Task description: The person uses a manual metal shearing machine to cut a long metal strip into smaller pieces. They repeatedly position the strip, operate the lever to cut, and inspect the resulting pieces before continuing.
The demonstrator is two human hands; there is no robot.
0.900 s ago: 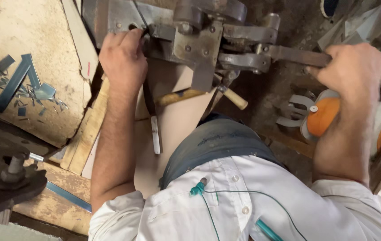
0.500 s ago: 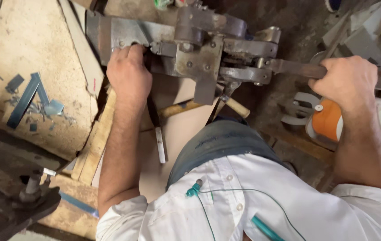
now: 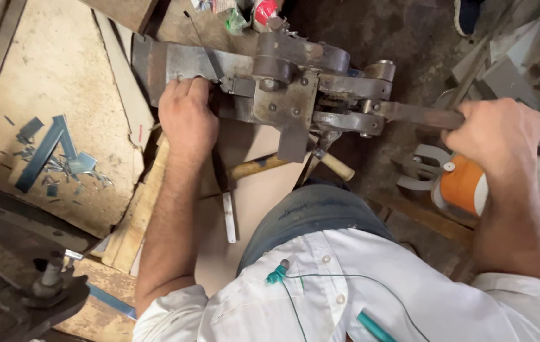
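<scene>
Bracing the grey steel lever machine on the bench, the left hand presses fingers-down on its flat plate to steady it, while the right hand is clenched around the long handle, placed far out for leverage.

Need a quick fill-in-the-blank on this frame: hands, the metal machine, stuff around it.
1. The right hand grips the machine's long ____.
2. The left hand rests on the metal machine, on its ____ end in the picture.
3. The scraps lying on the board are ____ in colour.
4. The roll under the right forearm is ____ and white.

Missing words: lever; left; blue; orange
</scene>
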